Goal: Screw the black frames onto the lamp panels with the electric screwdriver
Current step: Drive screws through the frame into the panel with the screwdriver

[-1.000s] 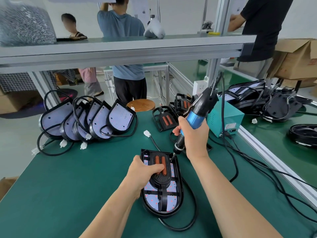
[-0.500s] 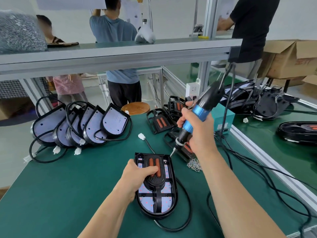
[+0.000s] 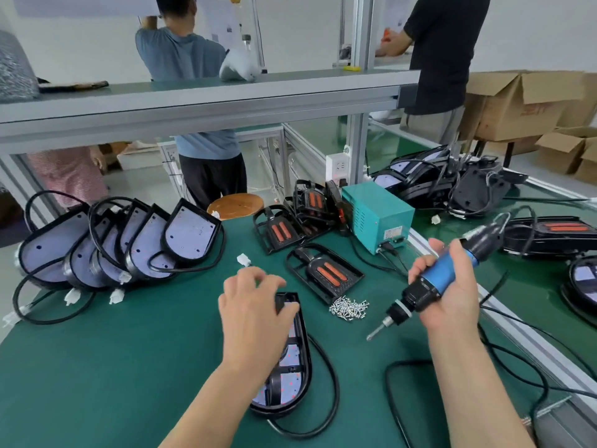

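A lamp panel (image 3: 292, 370) with a black frame on it lies flat on the green mat, its cable looping to the right. My left hand (image 3: 250, 307) lies over its far end, thumb on the frame and fingers curled at the top edge. My right hand (image 3: 447, 291) grips the blue and black electric screwdriver (image 3: 441, 270) to the right of the panel. The bit (image 3: 376, 331) points down-left in the air, clear of the panel. A pile of small screws (image 3: 349, 307) lies between the hands. A loose black frame (image 3: 323, 273) with orange bars sits just beyond it.
Several bare lamp panels (image 3: 135, 244) lean in a row at the left, cables trailing. More black frames (image 3: 290, 224) and a teal power box (image 3: 378, 218) stand behind. Assembled lamps (image 3: 555, 234) lie on the right bench. Black cables (image 3: 468, 376) cross the mat. Other people stand beyond the shelf.
My right hand has pulled the screwdriver up and to the right, off the panel's top. My left hand has slid toward the panel's far end.
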